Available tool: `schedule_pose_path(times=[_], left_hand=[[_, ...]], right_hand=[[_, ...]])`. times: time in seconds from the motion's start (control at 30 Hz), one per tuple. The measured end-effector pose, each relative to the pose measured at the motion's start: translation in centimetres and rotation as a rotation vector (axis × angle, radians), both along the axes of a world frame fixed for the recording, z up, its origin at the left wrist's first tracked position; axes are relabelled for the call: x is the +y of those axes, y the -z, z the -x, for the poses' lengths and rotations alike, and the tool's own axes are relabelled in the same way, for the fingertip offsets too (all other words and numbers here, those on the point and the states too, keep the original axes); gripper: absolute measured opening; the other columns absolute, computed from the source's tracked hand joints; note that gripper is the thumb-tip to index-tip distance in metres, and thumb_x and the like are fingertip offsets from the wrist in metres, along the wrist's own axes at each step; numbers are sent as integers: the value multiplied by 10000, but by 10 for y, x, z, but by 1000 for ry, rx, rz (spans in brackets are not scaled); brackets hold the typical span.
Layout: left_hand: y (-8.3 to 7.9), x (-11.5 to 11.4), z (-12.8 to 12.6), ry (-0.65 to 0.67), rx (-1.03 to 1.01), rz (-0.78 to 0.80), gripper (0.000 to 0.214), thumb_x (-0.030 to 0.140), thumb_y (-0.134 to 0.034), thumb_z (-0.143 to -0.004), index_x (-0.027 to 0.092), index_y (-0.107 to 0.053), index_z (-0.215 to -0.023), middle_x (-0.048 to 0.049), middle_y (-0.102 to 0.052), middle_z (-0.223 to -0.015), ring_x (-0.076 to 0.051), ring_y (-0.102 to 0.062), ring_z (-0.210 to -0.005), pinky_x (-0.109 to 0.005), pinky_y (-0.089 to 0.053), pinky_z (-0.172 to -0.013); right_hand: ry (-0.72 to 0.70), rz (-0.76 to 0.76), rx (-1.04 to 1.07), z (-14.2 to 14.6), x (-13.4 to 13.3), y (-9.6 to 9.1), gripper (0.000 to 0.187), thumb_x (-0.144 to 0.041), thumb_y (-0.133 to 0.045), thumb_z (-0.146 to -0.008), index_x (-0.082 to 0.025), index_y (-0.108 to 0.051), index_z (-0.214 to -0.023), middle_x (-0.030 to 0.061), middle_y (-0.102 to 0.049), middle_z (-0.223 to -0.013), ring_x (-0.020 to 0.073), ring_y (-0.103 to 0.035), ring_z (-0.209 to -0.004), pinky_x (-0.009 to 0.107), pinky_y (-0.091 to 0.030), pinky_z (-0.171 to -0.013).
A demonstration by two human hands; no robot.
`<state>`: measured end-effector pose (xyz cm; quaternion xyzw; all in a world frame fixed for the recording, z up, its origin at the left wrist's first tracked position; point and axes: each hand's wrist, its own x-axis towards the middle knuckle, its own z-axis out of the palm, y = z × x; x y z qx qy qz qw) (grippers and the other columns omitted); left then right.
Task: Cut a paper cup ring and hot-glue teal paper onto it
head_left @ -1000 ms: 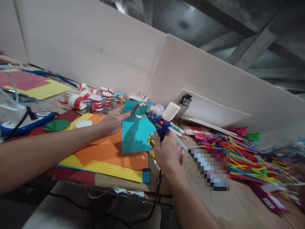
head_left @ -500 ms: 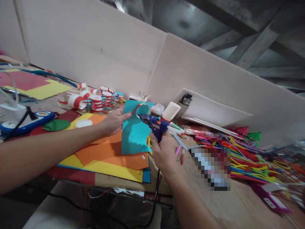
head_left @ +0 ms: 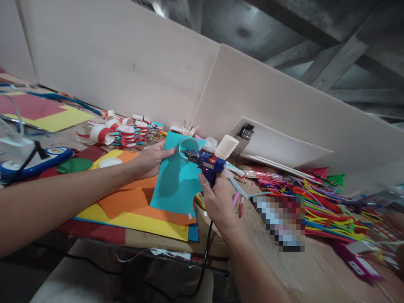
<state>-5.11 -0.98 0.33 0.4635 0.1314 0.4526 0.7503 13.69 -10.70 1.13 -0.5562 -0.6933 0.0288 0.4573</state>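
Observation:
My right hand [head_left: 217,201] is wrapped round the grip of a blue hot glue gun [head_left: 206,163], whose nozzle points left at a small paper ring [head_left: 188,147]. The ring stands on a teal sheet of paper [head_left: 175,179]. My left hand [head_left: 150,160] presses its fingers flat on the teal sheet's left edge, fingertips close to the ring. The teal sheet lies tilted over orange [head_left: 126,197] and yellow sheets [head_left: 132,221].
A white ribbed paper cup [head_left: 226,147] stands just behind the glue gun. Red-and-white paper rings [head_left: 104,132] and small stacked pieces lie at the back left. A pile of coloured pipe cleaners [head_left: 318,198] covers the right. The glue gun's black cord [head_left: 205,261] hangs off the table's front edge.
The glue gun swung leftward, its nozzle now at the ring. The teal sheet turned, its lower end shifting left under my left hand.

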Motion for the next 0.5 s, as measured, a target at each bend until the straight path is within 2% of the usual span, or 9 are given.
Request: schedule_pose_path(times=[0.17, 0.37, 0.5], left_hand=[[-2, 7, 5, -60, 20, -21, 223, 167, -612, -869, 143, -681, -1080, -117, -749, -1051, -229, -731, -895, -413, -578, -880], [-2, 3, 4, 38, 35, 37, 224, 148, -617, -855, 139, -683, -1068, -130, -751, -1050, -235, -739, -860, -397, -602, -809], [-3, -1, 1, 50, 57, 86, 202, 137, -608, -854, 119, -686, -1040, -129, -763, -978, -223, -740, -813, -392, -603, -803]], right_hand=[[23, 23, -32, -2, -1, 0, 400, -348, -521, -883, -164, -536, -1238, 115, -699, -1003, 258, -630, -827, 367, -488, -717], [29, 13, -52, -2, -1, 0, 408, -362, -505, -894, -159, -532, -1246, 121, -690, -1027, 265, -627, -869, 375, -486, -748], [59, -12, -59, -2, 0, 0, 410, -358, -502, -893, -141, -541, -1240, 145, -685, -1057, 279, -628, -911, 387, -486, -771]])
